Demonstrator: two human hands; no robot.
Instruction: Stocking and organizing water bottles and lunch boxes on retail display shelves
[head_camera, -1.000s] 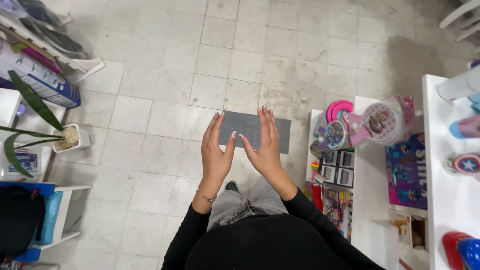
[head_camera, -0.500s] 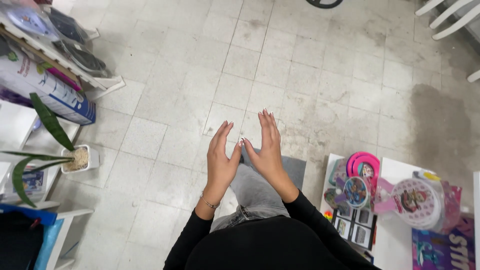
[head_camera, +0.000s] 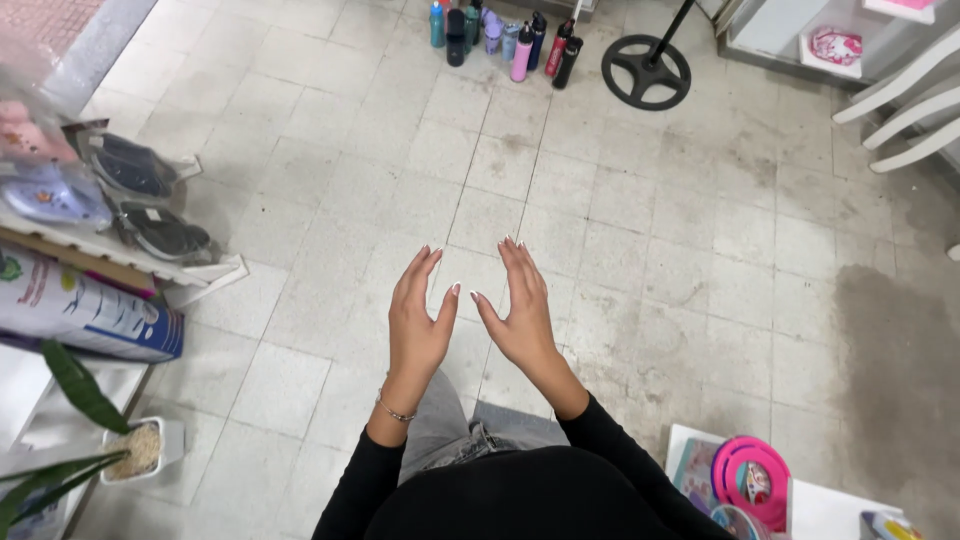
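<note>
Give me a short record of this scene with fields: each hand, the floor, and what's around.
left hand: open, palm inward, holding nothing
right hand: open, facing the left, apart from it
floor: pale tiles, stained at the right
far: row of bottles, black round stand base
left side: potted plant, shelf of packaged goods
lower right: pink round toy
</note>
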